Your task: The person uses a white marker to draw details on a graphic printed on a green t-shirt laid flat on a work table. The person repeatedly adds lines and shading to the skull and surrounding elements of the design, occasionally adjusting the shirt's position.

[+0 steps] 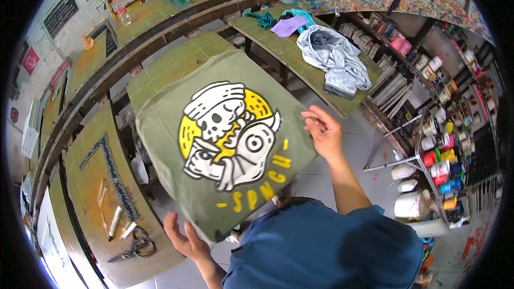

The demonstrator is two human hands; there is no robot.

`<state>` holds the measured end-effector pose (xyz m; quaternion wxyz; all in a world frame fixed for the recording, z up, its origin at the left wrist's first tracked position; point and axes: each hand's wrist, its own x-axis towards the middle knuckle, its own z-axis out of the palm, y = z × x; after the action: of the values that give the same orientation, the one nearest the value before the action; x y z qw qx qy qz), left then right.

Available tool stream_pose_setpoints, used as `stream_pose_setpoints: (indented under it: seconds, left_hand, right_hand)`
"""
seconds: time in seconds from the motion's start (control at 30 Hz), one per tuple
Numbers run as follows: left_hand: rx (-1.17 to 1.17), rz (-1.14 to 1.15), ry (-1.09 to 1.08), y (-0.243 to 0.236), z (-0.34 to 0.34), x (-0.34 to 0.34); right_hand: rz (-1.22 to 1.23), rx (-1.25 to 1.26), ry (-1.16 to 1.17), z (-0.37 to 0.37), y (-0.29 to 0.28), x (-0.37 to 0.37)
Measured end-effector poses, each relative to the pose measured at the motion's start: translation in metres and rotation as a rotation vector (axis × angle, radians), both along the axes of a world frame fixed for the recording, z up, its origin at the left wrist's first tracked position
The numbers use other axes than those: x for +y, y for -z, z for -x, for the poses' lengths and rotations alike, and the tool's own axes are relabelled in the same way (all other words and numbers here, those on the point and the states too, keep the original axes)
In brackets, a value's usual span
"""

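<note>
one green shirt (229,135) slants lengthwise, collar (194,72) apparently pointing far-left.

Shirt (230,134) between scissors (136,248) at left and garments (334,59) at right.

Olive shirt (230,144) spread flat, askew; yellow-and-white skull print (218,119) facing up.

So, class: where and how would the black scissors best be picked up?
Probably by the looped handles of the black scissors, coming from the right with the left hand: the loops lie on that hand's side, while the blades point away leftward.
</note>
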<state>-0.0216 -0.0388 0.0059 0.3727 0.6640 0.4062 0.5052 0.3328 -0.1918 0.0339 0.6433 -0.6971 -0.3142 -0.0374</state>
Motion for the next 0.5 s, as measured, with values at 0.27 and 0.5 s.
stream_pose_setpoints:
  seconds: [0.27,0.5]
  left_hand:
    - [0.363,0.007,-0.354,0.014,-0.051,-0.002]
    - [0.304,0.065,-0.493,0.005,-0.070,-0.006]
  right_hand:
    - [0.177,0.046,-0.265,-0.120,-0.026,0.022]
    - [0.779,-0.700,-0.027,-0.296,-0.019,0.120]
